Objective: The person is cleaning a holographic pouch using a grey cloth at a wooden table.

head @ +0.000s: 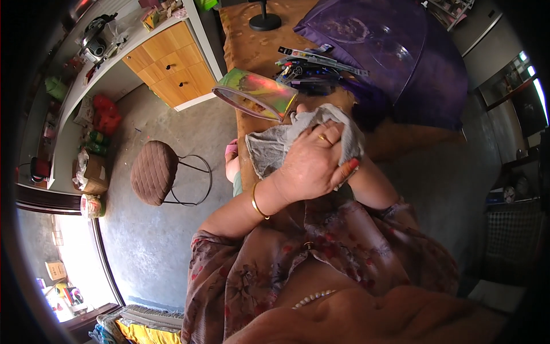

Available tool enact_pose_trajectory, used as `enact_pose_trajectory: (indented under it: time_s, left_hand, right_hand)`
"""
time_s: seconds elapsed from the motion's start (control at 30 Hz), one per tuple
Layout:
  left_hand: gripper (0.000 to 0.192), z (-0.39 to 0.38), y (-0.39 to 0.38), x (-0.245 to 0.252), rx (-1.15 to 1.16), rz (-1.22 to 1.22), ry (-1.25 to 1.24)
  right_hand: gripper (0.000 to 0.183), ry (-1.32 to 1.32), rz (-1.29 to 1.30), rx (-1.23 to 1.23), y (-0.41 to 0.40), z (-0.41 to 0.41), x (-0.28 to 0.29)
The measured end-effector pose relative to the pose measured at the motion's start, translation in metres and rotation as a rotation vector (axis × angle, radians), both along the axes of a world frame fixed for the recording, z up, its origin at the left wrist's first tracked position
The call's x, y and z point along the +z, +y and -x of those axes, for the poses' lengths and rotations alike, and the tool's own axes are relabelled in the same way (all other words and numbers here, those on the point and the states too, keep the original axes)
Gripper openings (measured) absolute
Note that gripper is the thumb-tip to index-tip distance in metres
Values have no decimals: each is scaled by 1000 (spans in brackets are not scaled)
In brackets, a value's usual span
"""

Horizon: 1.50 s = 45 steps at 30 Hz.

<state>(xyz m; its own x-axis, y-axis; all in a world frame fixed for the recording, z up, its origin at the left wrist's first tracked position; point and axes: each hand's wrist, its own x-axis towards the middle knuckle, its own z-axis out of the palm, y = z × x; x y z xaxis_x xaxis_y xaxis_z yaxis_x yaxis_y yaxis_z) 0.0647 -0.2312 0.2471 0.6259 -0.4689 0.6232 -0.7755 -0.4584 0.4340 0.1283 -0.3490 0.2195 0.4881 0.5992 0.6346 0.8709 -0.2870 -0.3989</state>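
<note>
A thin grey cloth (268, 148) is bunched between my two hands, with one end hanging over the near edge of the table. My left hand (311, 157), with a gold ring and a red thumbnail, presses on the cloth with its fingers curled over it. My right hand (302, 108) is mostly hidden beneath the cloth and my left hand; only what look like fingertips show past the fold. Just beyond them lies a shiny, iridescent zippered pouch (258, 92), its mouth gaping. A pile of pens (307, 71) and packaged stationery sits farther back.
The table has a brown cover (240, 43). A purple mesh food cover (386, 56) spreads over its right side, and a black round stand base (265, 21) stands at the back. On the floor to the left is a padded stool (154, 172), near wooden drawers (172, 64).
</note>
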Motion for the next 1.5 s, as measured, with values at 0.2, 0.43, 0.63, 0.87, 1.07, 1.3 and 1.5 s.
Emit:
enact_pose_trajectory:
  time_s: [0.2, 0.43, 0.63, 0.87, 1.07, 1.3, 1.5]
  left_hand:
    - [22, -12, 26, -11, -144, 599, 650]
    - [30, -12, 50, -7, -92, 1282, 872]
    - [23, -7, 42, 51, -156, 89, 116]
    - [37, 13, -11, 51, 43, -310, -3]
    - [33, 8, -10, 61, -83, -314, 21]
    - [28, -57, 73, 57, 333, -327, 11]
    - [50, -109, 140, -16, 554, -734, 23]
  right_hand:
    - [23, 216, 294, -113, 9, 13, 33]
    - [17, 192, 349, -370, -20, 24, 44]
    - [24, 787, -363, 351, -9, 28, 18]
    - [39, 620, -106, 215, 7, 25, 0]
    - [49, 448, 34, 216, 3, 23, -2]
    - [43, 111, 341, 276, 0, 23, 47]
    - [32, 80, 230, 345, 11, 21, 34]
